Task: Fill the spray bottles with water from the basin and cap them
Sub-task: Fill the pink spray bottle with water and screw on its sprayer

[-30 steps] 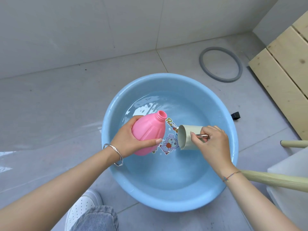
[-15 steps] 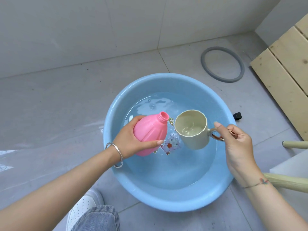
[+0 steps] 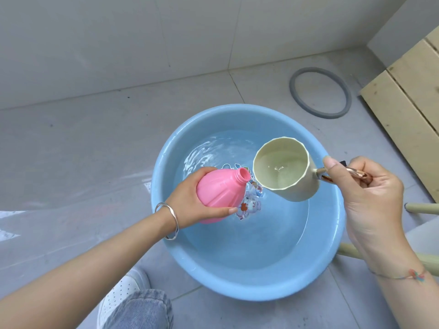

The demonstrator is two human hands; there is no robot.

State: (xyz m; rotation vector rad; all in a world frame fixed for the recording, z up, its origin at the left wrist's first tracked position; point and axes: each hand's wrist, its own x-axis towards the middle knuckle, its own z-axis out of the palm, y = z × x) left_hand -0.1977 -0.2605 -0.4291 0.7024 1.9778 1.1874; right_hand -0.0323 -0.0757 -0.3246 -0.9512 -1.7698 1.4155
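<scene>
A blue basin [image 3: 164,162] on the floor holds water over a cartoon print on its bottom. My left hand [image 3: 190,200] grips a pink bottle [image 3: 223,193] round its body, above the water, tilted with its uncapped neck pointing up and to the right. My right hand [image 3: 365,193] holds the metal handle of a cream cup [image 3: 282,172] that carries water. The cup hangs over the basin, its rim just right of the bottle's mouth. No cap or spray head is in sight.
A grey rubber ring [image 3: 320,93] lies on the tiled floor behind the basin. Pale wooden boards [image 3: 408,100] stand at the right. A stool with cream legs [image 3: 425,207] is at the right edge. My shoe and jeans [image 3: 133,302] sit below the basin.
The cup was lying on its side down in the basin's water; my right hand has lifted it upright with water inside and brought it up beside the bottle's mouth. The bottle has barely moved.
</scene>
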